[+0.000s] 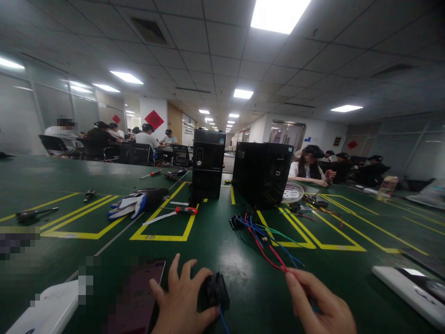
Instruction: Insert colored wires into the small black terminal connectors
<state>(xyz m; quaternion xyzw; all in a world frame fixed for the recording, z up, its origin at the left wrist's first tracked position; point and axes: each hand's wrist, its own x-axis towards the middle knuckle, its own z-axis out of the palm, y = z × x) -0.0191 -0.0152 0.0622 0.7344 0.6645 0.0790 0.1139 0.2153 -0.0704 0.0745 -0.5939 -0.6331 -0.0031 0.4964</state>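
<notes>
My left hand (184, 297) holds a small black block-shaped electrical part (218, 291) between thumb and index finger, its other fingers spread over the table. A blue wire (223, 319) runs down from that part toward the bottom edge. My right hand (318, 301) pinches the ends of red wires (273, 255) between thumb and forefinger. These wires lead back to a black connector (236, 222) on the table, along with loose blue wires (290, 255) and a green wire (278, 232). A phone (139, 292) with a lit screen lies at my left hand.
Two black computer cases (208, 164) (262, 171) stand ahead on the green table (222, 241). Gloves (134, 204), a red-handled tool (186, 210), a screwdriver (151, 174) and a white basket (293, 191) lie around. A white device (410, 294) is at right. Across the table sits a person (308, 169).
</notes>
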